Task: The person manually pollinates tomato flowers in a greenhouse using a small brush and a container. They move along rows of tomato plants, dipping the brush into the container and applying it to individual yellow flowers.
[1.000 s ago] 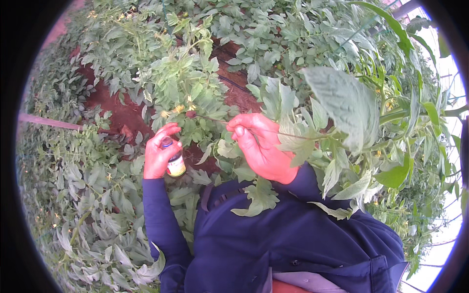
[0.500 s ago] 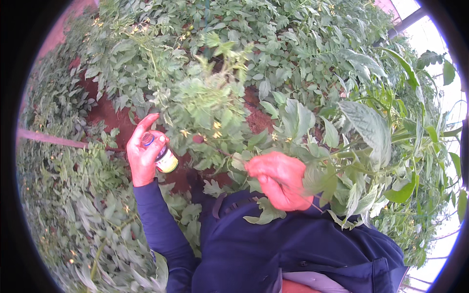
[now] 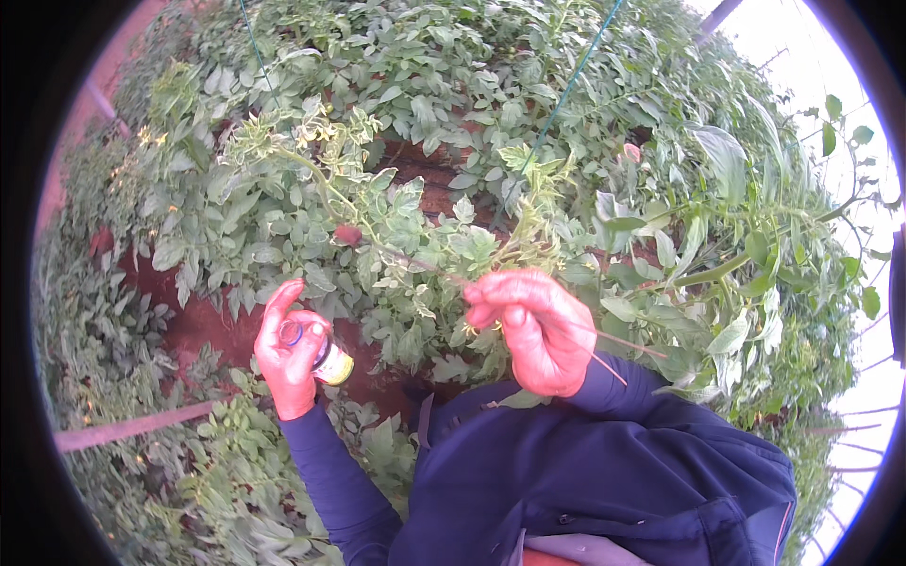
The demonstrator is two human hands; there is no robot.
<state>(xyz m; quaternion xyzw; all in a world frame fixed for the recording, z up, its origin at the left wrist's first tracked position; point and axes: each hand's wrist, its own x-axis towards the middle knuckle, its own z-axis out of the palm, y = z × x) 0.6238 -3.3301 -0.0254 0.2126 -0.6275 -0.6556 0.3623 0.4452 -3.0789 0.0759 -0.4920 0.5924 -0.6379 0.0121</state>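
My left hand (image 3: 286, 368) is curled around a small open bottle (image 3: 334, 366) with a dark body and a pale yellow label. The bottle lies tilted, its mouth up near my thumb. Pinched in my right hand (image 3: 540, 335) is a thin wire stick (image 3: 415, 261), with two loose ends poking out behind the hand. A reddish-brown tip (image 3: 347, 235) caps its far end. This tip hovers at a pale-edged tomato shoot (image 3: 326, 184); whether they touch I cannot tell. Small yellow flowers (image 3: 316, 132) sit at the top of the shoot.
Dense tomato plants (image 3: 425, 104) surround me on all sides. Green support strings (image 3: 571, 85) run down into them. A leafy stem (image 3: 717, 272) leans in at the right. Red soil (image 3: 198, 330) and a pinkish bar (image 3: 142, 424) show at the left.
The wire stick's tip has moved up and left to the pale-edged shoot, which now stands out sharply. Both hands keep their holds; the bottle sits slightly lower in view. My view has shifted.
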